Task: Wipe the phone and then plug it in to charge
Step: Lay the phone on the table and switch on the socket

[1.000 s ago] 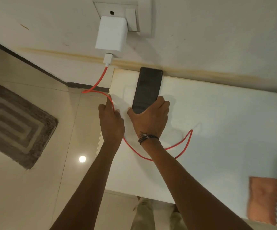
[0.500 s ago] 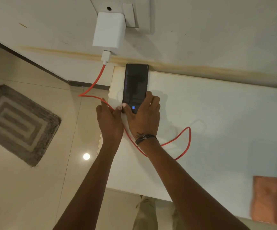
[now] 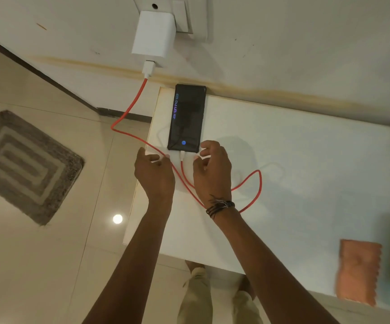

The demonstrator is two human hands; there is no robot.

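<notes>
Head view, looking down: the phone (image 3: pixel 185 118) lies flat at the far left corner of the surface (image 3: pixel 306 183), its top end at the wall and its screen lit. A white plug (image 3: pixel 182 156) sits in its near end, so I judge the charging step all but done.

My right hand (image 3: pixel 212 174) hovers just beside the phone's near right corner, fingers loosely curled and holding nothing. My left hand (image 3: pixel 154 174) hangs at the surface's left edge, fingers loosely curled. The red cable (image 3: pixel 257 188) passes right at its fingertips, and I cannot tell whether they pinch it or merely lie beside it.

The risk is in the cable. It runs under my right wrist and crosses itself between my hands, so a careless withdrawal could snag it and tug the plug out or skew the phone. Its slack also droops off the left edge on the way to the charger (image 3: pixel 153 35). A knock there could drag the phone, which sits near that edge, toward the floor.

My wrist hides part of the cable, and the top of the frame cuts off the wall socket (image 3: pixel 189 15). The screen's digits are too blurred to read, and the orange cloth (image 3: pixel 358 274) at the near right is smeared. I cannot confirm how deep the plug sits.
</notes>
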